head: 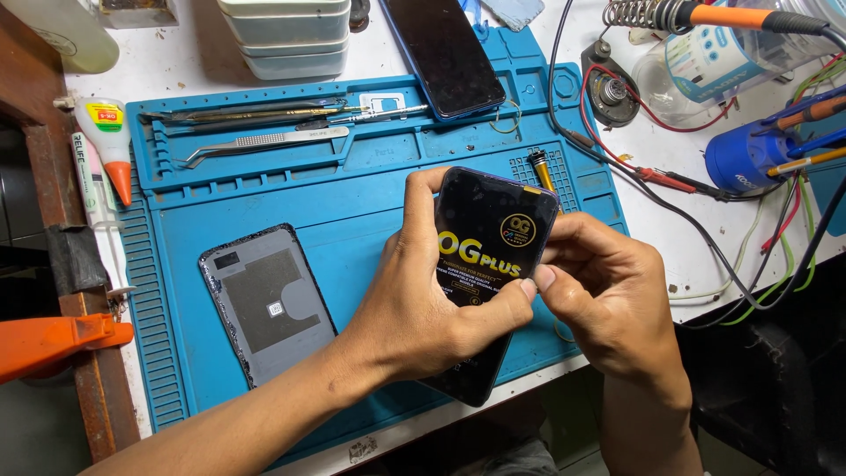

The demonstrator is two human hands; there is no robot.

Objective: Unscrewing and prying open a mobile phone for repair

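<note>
Both hands held a black phone (485,264) at frame centre above the blue mat (370,203): left hand (423,300) clamped on it, right hand (599,291) fingers (546,278) pinching its film, not yet peeled. Back cover (269,304) lay detached, lower left.

We see a white workbench (194,66) with a wooden edge on its left. A blue rubber mat (352,211) covers most of it. On the mat lie a grey phone back cover (269,304), a pair of tweezers (264,143), some thin metal tools (256,115) in the top tray and a dark phone (445,53), screen up. Straight on the bench we find a glue bottle (110,141) with an orange tip, a stack of white trays (286,35), a blue cup (749,157) of tools, a clear plastic jar (714,62) on its side and red, black and green wires (705,185).
</note>
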